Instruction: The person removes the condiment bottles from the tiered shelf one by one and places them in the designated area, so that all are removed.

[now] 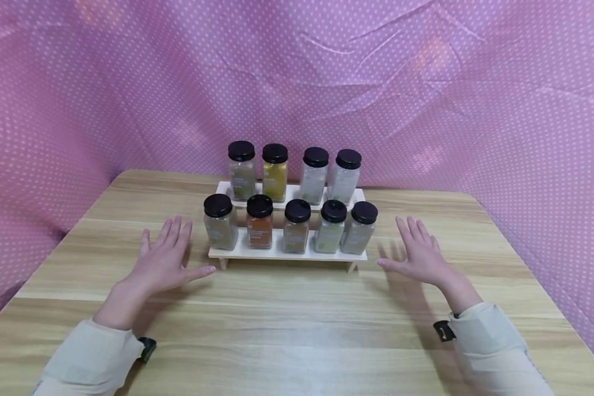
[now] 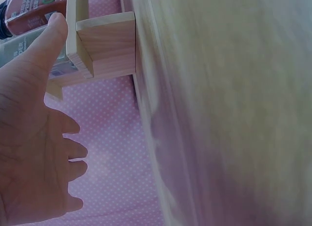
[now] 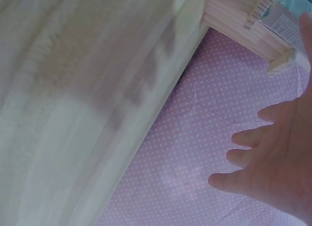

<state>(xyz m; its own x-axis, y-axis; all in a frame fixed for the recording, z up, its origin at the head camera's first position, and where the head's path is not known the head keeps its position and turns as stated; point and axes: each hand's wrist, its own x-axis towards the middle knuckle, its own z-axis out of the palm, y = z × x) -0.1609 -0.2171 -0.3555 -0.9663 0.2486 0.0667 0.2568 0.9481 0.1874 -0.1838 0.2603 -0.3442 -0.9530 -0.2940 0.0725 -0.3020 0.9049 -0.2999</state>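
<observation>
A two-tier wooden rack (image 1: 287, 254) stands on the table with several black-lidded spice jars on it. On the front tier are a jar of red-orange powder (image 1: 259, 232), a brown one (image 1: 295, 236) and a pale green one (image 1: 329, 236), among others. Behind them, the upper tier carries a yellow jar (image 1: 274, 181) and two whitish ones. My left hand (image 1: 160, 261) is spread flat-fingered to the left of the rack, holding nothing. On the opposite side my right hand (image 1: 421, 256) hovers with fingers spread, apart from the jars.
The wooden table (image 1: 287, 330) has rounded far corners. A pink polka-dot cloth (image 1: 297, 71) hangs close behind it and along both sides. Dark bands with small devices (image 1: 444, 331) sit at both wrists, below light sleeves.
</observation>
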